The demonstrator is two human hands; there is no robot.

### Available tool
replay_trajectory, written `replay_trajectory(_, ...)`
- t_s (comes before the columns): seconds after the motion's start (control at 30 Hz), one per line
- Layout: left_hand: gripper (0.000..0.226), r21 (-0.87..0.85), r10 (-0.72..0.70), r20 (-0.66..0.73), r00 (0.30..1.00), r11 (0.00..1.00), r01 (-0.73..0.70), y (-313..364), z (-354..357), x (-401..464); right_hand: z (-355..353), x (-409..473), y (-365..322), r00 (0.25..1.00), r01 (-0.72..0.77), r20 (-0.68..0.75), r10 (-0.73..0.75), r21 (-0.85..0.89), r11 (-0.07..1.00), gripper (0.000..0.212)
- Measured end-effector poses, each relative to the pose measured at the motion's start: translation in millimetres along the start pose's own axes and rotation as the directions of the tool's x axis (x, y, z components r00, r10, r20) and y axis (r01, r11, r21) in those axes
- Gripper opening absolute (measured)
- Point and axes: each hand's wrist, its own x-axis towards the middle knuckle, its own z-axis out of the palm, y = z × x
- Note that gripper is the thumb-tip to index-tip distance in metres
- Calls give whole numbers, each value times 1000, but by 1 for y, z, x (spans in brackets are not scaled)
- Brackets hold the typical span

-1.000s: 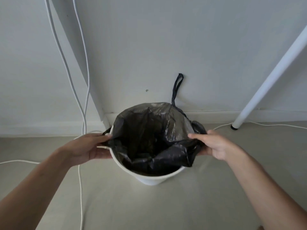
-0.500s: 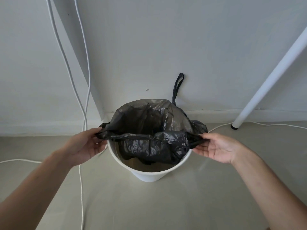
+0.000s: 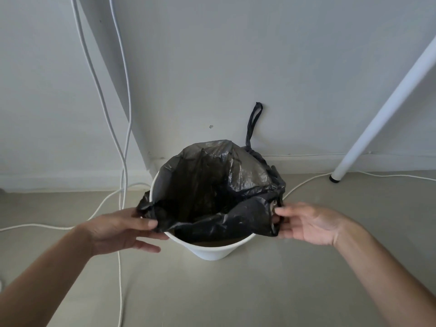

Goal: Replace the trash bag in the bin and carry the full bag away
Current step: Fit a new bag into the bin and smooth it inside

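Note:
A white round bin [image 3: 213, 250] stands on the floor against the wall. A black trash bag [image 3: 212, 185] sits open inside it, its far edge standing above the rim and one handle loop [image 3: 253, 121] sticking up against the wall. My left hand [image 3: 118, 230] pinches the bag's near-left edge at the bin's rim. At the near-right edge my right hand [image 3: 306, 224] grips the bag with its fingertips. The near edge of the bag hangs stretched between both hands, just inside the front rim. The bin's brownish bottom shows below it.
White cables [image 3: 122, 161] hang down the wall on the left and trail across the floor around the bin. A slanted white furniture leg [image 3: 377, 114] stands at the right with a black foot. The floor is grey-beige.
Both hands have slid toward me along the rim, drawing the bag's near edge forward. The bag's mouth is spread wider than before.

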Motion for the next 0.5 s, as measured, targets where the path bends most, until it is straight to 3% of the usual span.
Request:
replay_trajectory(0.07, 72, 55, 6, 41, 999, 998, -8, -4, 6, 2, -2, 5, 8, 999, -18, 41, 18, 6, 1000, 50)
replay_trajectory(0.17, 62, 102, 7, 46, 999, 995, -12, -7, 11, 4, -4, 11, 13, 996, -16, 82, 21, -55, 998, 63)
replay_trajectory(0.27, 47, 132, 10, 16, 1000, 991, -12, -11, 12, 4, -3, 15, 18, 999, 9, 51, 0, -175, 985, 53)
replay_trajectory(0.4, 47, 181, -9, 14, 1000, 984, 6, -18, 15, 5, 3, 19, 23, 999, -41, -5, 42, -340, 939, 73)
replay_trajectory(0.5, 50, 224, 0, -22, 1000, 975, 5, -20, 19, 8, 8, 22, 24, 996, -74, -74, 45, -451, 889, 49)
